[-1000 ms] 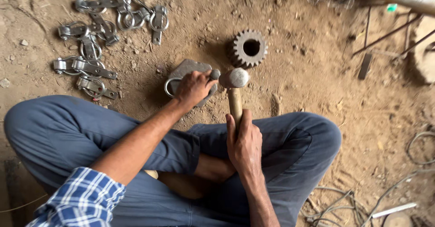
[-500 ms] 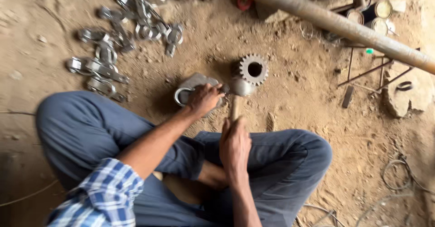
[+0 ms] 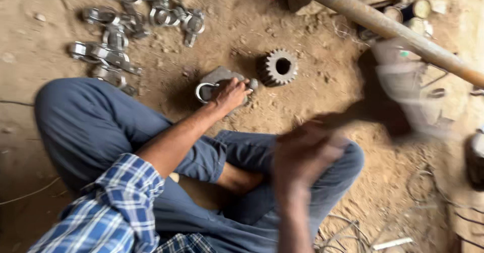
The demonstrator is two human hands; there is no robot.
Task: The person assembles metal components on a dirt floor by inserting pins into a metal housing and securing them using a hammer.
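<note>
I sit cross-legged on the dirt floor. My left hand (image 3: 231,94) presses down on a grey metal piece (image 3: 214,77) with a shiny ring at its left end, pinning it to the ground. My right hand (image 3: 306,152) is blurred with motion above my right knee, closed around a wooden hammer handle. The hammer (image 3: 390,94) is a smeared streak lifted up and to the right, well away from the metal piece. A dark toothed gear (image 3: 278,67) lies on the ground just right of the piece, apart from both hands.
A pile of shiny metal clamps (image 3: 118,36) lies at the upper left. A long rusty pipe (image 3: 383,26) slants across the upper right, with tins and scrap behind it. Loose wires (image 3: 353,233) lie by my right leg.
The hammer head was resting by the metal piece; my right hand has now swung it up and to the right. My left hand has stayed on the piece. The camera shifted.
</note>
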